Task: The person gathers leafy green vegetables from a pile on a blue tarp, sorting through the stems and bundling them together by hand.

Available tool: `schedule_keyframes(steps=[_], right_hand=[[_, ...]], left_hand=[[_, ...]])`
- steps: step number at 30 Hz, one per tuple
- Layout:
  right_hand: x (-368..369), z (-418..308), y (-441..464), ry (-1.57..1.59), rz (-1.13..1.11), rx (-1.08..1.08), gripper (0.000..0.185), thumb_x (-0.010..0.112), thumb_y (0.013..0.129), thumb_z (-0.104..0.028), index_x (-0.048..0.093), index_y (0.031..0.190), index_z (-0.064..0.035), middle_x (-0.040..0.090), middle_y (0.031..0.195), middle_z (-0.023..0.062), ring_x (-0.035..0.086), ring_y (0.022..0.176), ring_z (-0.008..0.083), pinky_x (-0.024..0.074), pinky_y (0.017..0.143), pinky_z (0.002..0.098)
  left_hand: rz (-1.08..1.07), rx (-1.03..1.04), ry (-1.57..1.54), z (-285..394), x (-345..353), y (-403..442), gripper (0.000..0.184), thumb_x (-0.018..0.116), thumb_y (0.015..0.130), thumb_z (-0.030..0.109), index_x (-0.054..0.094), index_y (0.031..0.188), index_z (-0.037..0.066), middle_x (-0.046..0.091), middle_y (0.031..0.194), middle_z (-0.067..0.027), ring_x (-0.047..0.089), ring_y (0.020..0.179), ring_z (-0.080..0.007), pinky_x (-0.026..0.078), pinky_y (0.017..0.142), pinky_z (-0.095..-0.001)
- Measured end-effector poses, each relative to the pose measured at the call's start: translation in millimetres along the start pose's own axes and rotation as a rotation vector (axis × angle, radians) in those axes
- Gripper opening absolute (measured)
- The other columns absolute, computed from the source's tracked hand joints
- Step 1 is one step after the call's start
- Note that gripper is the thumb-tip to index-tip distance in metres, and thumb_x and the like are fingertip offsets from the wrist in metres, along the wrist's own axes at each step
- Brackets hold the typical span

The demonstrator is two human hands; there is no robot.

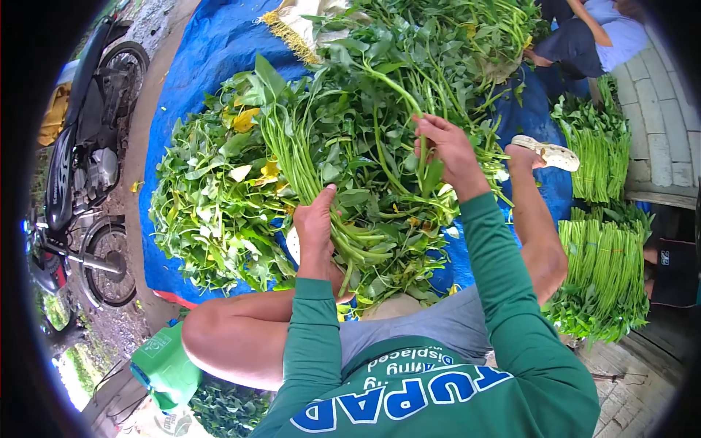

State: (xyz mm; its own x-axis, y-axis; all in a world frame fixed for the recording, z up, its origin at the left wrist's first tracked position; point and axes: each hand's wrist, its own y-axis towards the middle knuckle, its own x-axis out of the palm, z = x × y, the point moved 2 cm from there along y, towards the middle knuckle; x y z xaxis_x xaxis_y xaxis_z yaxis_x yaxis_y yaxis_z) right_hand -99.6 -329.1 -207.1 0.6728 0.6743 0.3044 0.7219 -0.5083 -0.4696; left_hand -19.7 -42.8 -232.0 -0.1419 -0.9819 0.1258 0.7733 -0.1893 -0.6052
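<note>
My left hand (314,226) is closed around a bunch of water spinach (292,157), its green stems side by side and its leafy tops pointing away from me. The cut ends stick out below my fist. Higher and to the right, my right hand (451,152) pinches a single thick water spinach stem (394,86) between thumb and fingers. Beneath both hands spreads a loose heap of water spinach (212,190), with some yellow leaves (244,119) mixed in.
A blue tarp (171,131) lies under the heap. Tied water spinach bundles (602,266) stack at the right. Another person (577,44) sits at the upper right. A motorcycle (80,160) stands at the left, and a green jug (168,365) is by my knee.
</note>
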Motion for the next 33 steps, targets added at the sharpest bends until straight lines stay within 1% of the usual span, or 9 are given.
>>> schedule_keyframes(steps=[2, 8, 15, 21, 23, 24, 25, 29, 33], right_hand=[[-27, 5, -20, 0.107, -0.124, 0.108, 0.032, 0.065, 0.107, -0.024, 0.067, 0.131, -0.0026, 0.067, 0.094, 0.0000, 0.065, 0.075, 0.0116, 0.0565, 0.068, 0.0278], [-39, 26, -92, 0.326, -0.014, 0.130, 0.030, 0.062, 0.109, -0.020, 0.065, 0.133, -0.0020, 0.065, 0.094, 0.0015, 0.067, 0.078, 0.0111, 0.0599, 0.067, 0.0271], [-20, -11, -153, 0.000, 0.166, -0.195, 0.028, 0.067, 0.106, -0.020, 0.070, 0.129, -0.0036, 0.067, 0.094, 0.0005, 0.066, 0.077, 0.0096, 0.0645, 0.066, 0.0294], [7, 10, -146, -0.177, 0.156, -0.254, 0.022, 0.068, 0.104, -0.016, 0.073, 0.121, -0.0020, 0.067, 0.089, 0.0013, 0.064, 0.070, 0.0083, 0.0613, 0.061, 0.0267], [11, 63, -137, -0.269, 0.136, -0.002, 0.017, 0.067, 0.103, -0.015, 0.074, 0.106, 0.0002, 0.067, 0.081, 0.0022, 0.065, 0.065, 0.0120, 0.0602, 0.059, 0.0303], [3, 98, -130, -0.295, -0.009, 0.109, 0.019, 0.067, 0.103, -0.016, 0.074, 0.103, 0.0020, 0.067, 0.079, 0.0026, 0.067, 0.067, 0.0136, 0.0605, 0.059, 0.0325], [4, 125, -131, -0.262, -0.007, 0.233, 0.021, 0.067, 0.104, -0.017, 0.071, 0.111, 0.0029, 0.067, 0.085, 0.0049, 0.066, 0.067, 0.0157, 0.0607, 0.060, 0.0331], [-3, 166, -136, -0.165, -0.007, 0.426, 0.024, 0.065, 0.104, -0.014, 0.073, 0.115, 0.0054, 0.069, 0.089, 0.0074, 0.066, 0.067, 0.0164, 0.0578, 0.056, 0.0322], [-23, 184, -125, -0.185, -0.029, 0.402, 0.026, 0.063, 0.104, -0.016, 0.073, 0.116, 0.0045, 0.068, 0.084, 0.0047, 0.064, 0.064, 0.0157, 0.0557, 0.058, 0.0314]], left_hand=[[-0.024, -0.019, -0.027, -5, 3, -1, 0.027, 0.085, 0.090, 0.024, 0.074, 0.097, 0.001, 0.069, 0.078, -0.0039, 0.064, 0.060, -0.0130, 0.053, 0.057, -0.0286], [-0.090, -0.059, -0.013, -19, 11, -14, 0.028, 0.085, 0.090, 0.023, 0.074, 0.100, -0.001, 0.070, 0.081, -0.0056, 0.064, 0.061, -0.0143, 0.053, 0.056, -0.0289], [-0.102, -0.023, 0.190, -31, 18, -27, 0.032, 0.084, 0.090, 0.021, 0.075, 0.108, -0.004, 0.073, 0.091, -0.0073, 0.066, 0.071, -0.0149, 0.055, 0.062, -0.0319], [-0.225, -0.082, 0.008, -56, 29, -28, 0.027, 0.085, 0.090, 0.025, 0.077, 0.099, 0.001, 0.072, 0.082, -0.0057, 0.064, 0.066, -0.0142, 0.054, 0.060, -0.0319], [-0.303, -0.221, -0.071, -75, 31, -24, 0.028, 0.085, 0.091, 0.027, 0.077, 0.101, 0.002, 0.073, 0.084, -0.0064, 0.065, 0.065, -0.0149, 0.054, 0.059, -0.0315], [-0.339, -0.285, -0.114, -86, 29, -20, 0.029, 0.086, 0.091, 0.028, 0.077, 0.101, 0.002, 0.074, 0.085, -0.0067, 0.065, 0.065, -0.0152, 0.054, 0.058, -0.0314], [-0.375, -0.353, -0.140, -102, 24, -14, 0.032, 0.085, 0.092, 0.030, 0.075, 0.106, 0.003, 0.073, 0.088, -0.0092, 0.067, 0.064, -0.0198, 0.059, 0.058, -0.0358], [-0.444, -0.593, -0.209, -121, 6, -16, 0.035, 0.082, 0.094, 0.032, 0.069, 0.110, 0.004, 0.069, 0.087, -0.0121, 0.070, 0.069, -0.0263, 0.066, 0.060, -0.0478], [-0.426, -0.611, -0.197, -118, 5, -19, 0.034, 0.083, 0.093, 0.030, 0.069, 0.110, 0.004, 0.069, 0.085, -0.0106, 0.069, 0.069, -0.0244, 0.066, 0.061, -0.0458]])
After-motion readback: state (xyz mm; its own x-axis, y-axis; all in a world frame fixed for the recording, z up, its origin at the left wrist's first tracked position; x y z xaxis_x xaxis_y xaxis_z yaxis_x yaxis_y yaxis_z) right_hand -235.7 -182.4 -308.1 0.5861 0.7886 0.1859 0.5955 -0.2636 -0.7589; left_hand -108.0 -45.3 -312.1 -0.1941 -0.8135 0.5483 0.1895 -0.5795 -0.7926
